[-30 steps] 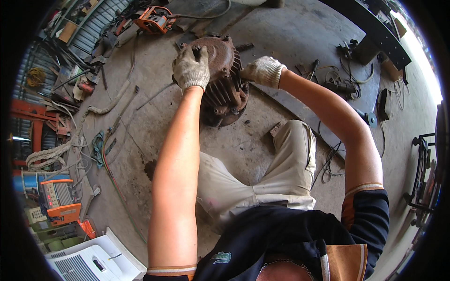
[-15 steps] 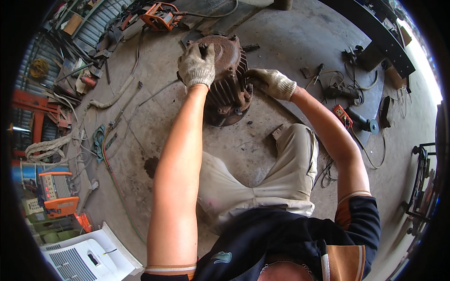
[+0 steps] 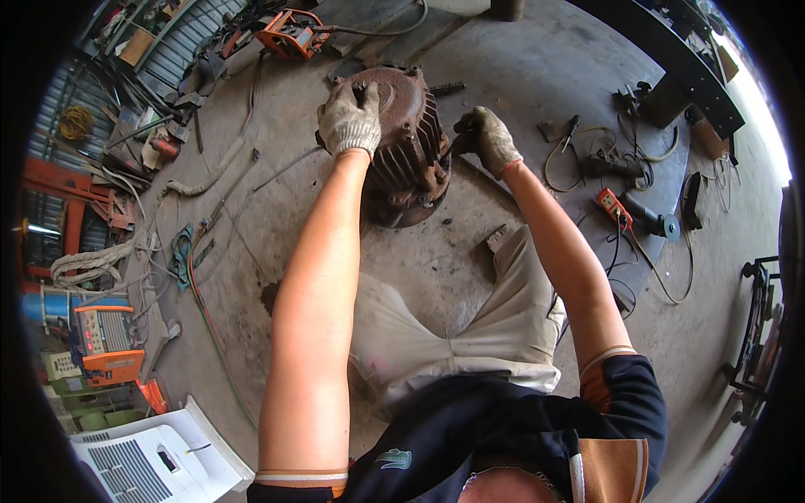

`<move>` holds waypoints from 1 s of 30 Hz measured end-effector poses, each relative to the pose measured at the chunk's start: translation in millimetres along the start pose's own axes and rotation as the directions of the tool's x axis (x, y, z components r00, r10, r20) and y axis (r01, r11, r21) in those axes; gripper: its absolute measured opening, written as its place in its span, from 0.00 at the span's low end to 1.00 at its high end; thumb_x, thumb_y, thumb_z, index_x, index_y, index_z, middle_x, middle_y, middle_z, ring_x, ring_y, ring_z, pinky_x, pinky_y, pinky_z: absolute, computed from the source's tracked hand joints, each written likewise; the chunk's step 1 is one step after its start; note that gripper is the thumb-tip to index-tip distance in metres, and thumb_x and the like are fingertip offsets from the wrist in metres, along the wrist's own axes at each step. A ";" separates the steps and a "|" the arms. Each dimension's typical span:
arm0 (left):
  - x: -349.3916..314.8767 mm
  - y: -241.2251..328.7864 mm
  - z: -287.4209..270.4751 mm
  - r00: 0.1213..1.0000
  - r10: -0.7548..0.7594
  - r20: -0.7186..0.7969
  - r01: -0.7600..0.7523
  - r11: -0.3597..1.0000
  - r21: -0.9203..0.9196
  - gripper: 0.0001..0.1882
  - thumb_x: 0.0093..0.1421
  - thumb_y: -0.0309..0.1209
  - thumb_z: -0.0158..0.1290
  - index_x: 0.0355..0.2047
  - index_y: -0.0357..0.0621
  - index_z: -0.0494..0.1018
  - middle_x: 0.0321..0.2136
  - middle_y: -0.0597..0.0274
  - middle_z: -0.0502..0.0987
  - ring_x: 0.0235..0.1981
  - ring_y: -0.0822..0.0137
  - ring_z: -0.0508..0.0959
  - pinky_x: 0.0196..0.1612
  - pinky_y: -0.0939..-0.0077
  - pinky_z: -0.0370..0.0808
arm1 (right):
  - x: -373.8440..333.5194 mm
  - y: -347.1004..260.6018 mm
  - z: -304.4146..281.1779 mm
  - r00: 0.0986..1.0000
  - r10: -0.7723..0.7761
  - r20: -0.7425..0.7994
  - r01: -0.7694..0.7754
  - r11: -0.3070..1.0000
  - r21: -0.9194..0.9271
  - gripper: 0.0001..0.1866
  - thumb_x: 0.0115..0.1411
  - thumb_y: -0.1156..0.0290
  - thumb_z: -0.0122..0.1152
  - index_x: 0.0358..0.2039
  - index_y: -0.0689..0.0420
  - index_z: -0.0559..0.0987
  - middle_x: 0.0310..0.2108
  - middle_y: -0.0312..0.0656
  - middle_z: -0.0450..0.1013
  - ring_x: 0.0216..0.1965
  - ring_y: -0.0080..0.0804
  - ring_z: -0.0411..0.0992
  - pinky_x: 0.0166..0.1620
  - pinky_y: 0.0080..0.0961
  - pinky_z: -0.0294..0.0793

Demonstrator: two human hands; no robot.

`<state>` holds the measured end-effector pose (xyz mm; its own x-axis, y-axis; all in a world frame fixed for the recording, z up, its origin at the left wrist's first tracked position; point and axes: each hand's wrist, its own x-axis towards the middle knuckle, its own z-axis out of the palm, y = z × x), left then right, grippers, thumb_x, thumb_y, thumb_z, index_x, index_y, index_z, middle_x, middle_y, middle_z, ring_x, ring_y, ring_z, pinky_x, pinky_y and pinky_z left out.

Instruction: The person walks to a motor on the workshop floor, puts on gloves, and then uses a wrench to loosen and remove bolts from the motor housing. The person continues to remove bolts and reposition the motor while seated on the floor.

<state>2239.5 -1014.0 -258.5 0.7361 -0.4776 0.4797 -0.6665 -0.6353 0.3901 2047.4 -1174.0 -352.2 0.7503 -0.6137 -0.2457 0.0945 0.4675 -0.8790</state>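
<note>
A rusty, finned electric motor (image 3: 401,173) stands upright on the concrete floor in front of me, its round end cover on top. My left hand (image 3: 349,117), in a dirty knitted glove, grips the left edge of that cover, thumb and fingers curled over the rim. Just right of the cooling fins is my right hand (image 3: 488,138), also gloved, its fingers bent together in a pinch. Whatever they hold is too dark and small to make out.
An orange-framed machine (image 3: 290,33) sits behind the motor. To the right lie an angle grinder (image 3: 610,165), an orange-red meter (image 3: 612,203) and loose cables on a metal plate. Hoses, rope (image 3: 92,261) and an orange welding machine (image 3: 107,344) line the left. My legs flank the near floor.
My right hand has moved slightly up and turned, its fingers drawn away from the motor's fins. The left hand keeps its place on the motor's top.
</note>
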 end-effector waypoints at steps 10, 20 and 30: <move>4.6 31.9 4.2 0.952 -0.304 -0.010 0.298 0.926 0.232 0.44 0.59 0.69 0.50 0.64 0.50 0.70 0.60 0.52 0.75 0.65 0.52 0.70 0.66 0.49 0.62 | -6.4 -42.6 25.0 0.745 -0.111 0.658 0.639 -0.165 -0.751 0.14 0.62 0.74 0.53 0.46 0.57 0.81 0.44 0.54 0.79 0.48 0.53 0.78 0.50 0.42 0.78; 11.7 20.0 -0.6 0.958 -0.245 0.150 0.215 0.958 0.192 0.34 0.63 0.61 0.49 0.60 0.51 0.75 0.61 0.55 0.75 0.63 0.54 0.71 0.65 0.44 0.63 | -18.5 -19.9 34.2 0.800 -0.285 0.528 0.531 -0.072 -0.844 0.14 0.62 0.73 0.53 0.48 0.56 0.76 0.43 0.55 0.77 0.47 0.57 0.76 0.48 0.46 0.78; 18.7 6.7 -3.4 0.998 -0.028 0.060 0.022 0.995 0.092 0.28 0.61 0.58 0.54 0.47 0.48 0.81 0.46 0.45 0.82 0.49 0.42 0.81 0.54 0.50 0.75 | -21.0 3.1 27.7 0.777 -0.492 0.394 0.494 0.088 -0.865 0.13 0.59 0.74 0.58 0.45 0.56 0.76 0.39 0.57 0.76 0.44 0.60 0.75 0.46 0.48 0.76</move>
<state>2248.4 -1025.2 -244.3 0.7601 -0.4951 0.4209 -0.6361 -0.6992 0.3264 2050.1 -1142.0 -338.5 0.7938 -0.4562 0.4023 -0.1867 -0.8122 -0.5526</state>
